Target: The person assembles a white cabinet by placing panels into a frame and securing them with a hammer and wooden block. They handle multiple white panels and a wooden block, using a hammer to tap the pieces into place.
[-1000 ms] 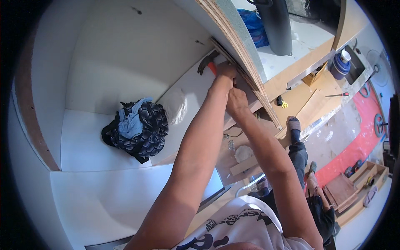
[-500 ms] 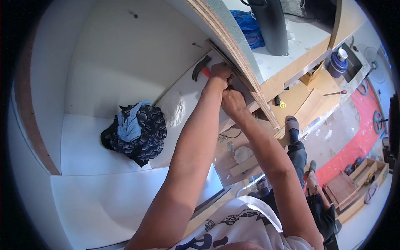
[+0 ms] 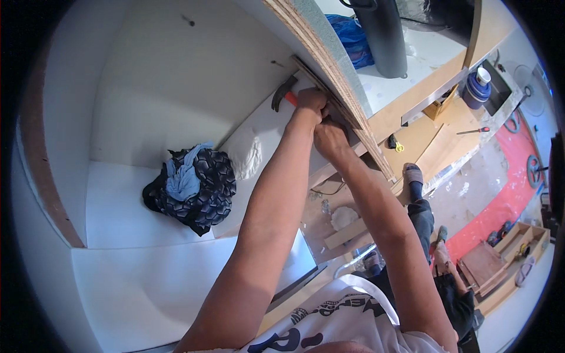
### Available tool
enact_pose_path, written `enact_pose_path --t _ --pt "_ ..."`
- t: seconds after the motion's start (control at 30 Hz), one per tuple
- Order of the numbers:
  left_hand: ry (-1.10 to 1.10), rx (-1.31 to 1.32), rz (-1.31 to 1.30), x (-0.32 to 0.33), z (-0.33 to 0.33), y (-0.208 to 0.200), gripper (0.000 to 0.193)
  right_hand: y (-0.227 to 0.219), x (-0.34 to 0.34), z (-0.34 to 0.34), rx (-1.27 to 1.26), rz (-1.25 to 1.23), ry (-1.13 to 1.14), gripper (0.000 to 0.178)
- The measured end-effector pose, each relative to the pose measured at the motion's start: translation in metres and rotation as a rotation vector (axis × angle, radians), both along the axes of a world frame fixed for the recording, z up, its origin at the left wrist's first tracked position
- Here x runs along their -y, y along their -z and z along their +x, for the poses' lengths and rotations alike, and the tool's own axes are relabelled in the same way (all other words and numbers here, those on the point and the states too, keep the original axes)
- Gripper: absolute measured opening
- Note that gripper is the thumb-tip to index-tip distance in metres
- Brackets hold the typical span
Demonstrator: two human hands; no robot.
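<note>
My left hand (image 3: pixel 311 102) is closed around the orange-red handle of a claw hammer (image 3: pixel 284 94). Its dark head sticks out to the left over the white shelf surface. Just below and to the right, my right hand (image 3: pixel 331 139) is closed against the fingers of the left; whatever it may grip is hidden. Both hands are beside a narrow wooden strip (image 3: pixel 305 66) that runs along the inside of the layered plywood panel edge (image 3: pixel 341 88). A crumpled white cloth or bag (image 3: pixel 246 154) lies to the left of my forearms.
A dark patterned bundle with a blue-grey cloth (image 3: pixel 183 178) lies on the white boards. Metal pins stick out of the pale back wall (image 3: pixel 176 88). At right are yellow-handled scissors (image 3: pixel 399 146), a screwdriver (image 3: pixel 474 130), a blue jug (image 3: pixel 477 93) and another person's legs (image 3: pixel 419 217).
The hammer head has shifted slightly up, and its handle shows at a slightly different angle. My right wrist and forearm have moved slightly; both hands stay close together at the strip.
</note>
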State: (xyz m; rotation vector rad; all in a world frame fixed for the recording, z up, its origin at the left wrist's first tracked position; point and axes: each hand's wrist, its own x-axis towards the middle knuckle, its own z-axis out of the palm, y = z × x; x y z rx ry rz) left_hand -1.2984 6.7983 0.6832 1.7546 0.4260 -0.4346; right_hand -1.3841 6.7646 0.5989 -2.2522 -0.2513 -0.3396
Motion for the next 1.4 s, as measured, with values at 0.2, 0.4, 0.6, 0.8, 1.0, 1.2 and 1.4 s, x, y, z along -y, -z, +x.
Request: enact_pose_path --t 0.2,0.4,0.6,0.8,1.0,1.2,1.4 --pt "-0.033 0.0 -0.054 0.011 -0.002 -0.007 0.002 0.006 -0.014 0.018 -0.033 -0.078 0.086 0.016" --pt "-0.009 -0.022 -0.078 -0.008 0.007 0.011 0.003 0.003 -0.008 0.012 0.045 -0.071 0.018 0.02" --pt "0.023 0.029 -0.067 0.005 -0.004 -0.004 0.008 0.013 -0.017 0.018 0.055 -0.08 0.108 0.016" --pt "0.151 0.083 -0.009 -0.001 0.02 0.02 0.01 0.005 0.009 0.024 -0.013 -0.175 0.023 0.017" --pt "0.398 0.35 0.188 -0.091 0.071 0.104 0.005 0.012 -0.042 0.016 0.053 -0.089 0.095 0.014" --pt "0.237 0.212 0.211 -0.018 0.031 0.031 0.009 0.015 -0.007 0.022 0.133 -0.098 0.029 0.015" --pt "0.075 -0.012 -0.052 -0.007 0.008 0.001 0.005 -0.006 -0.01 0.015 -0.069 -0.19 0.074 0.02"
